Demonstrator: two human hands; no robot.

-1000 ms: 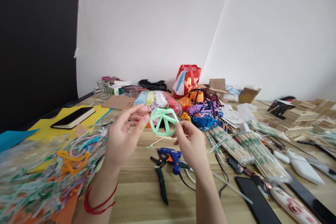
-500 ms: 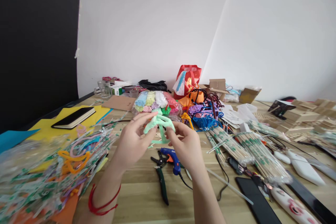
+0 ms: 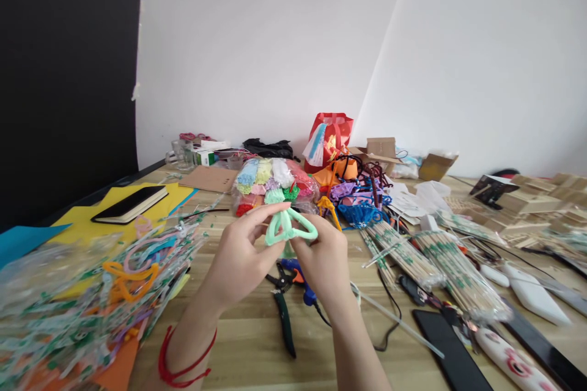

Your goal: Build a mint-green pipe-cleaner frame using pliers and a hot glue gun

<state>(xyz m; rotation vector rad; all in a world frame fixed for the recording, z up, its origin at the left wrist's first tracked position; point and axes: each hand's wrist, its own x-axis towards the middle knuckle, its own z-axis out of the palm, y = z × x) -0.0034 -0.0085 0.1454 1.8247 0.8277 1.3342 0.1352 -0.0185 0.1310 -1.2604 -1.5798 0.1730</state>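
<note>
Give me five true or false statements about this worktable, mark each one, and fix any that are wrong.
1. The left hand and right hand both hold a pale green pipe-cleaner frame. True.
2. The red cord bracelet is on the right wrist. False: the red cord bracelet is on the left wrist.
3. A black notebook lies on yellow paper. True.
4. The glue gun is white. False: the glue gun is blue and orange.
5. A red bag stands near the white wall. True.
</note>
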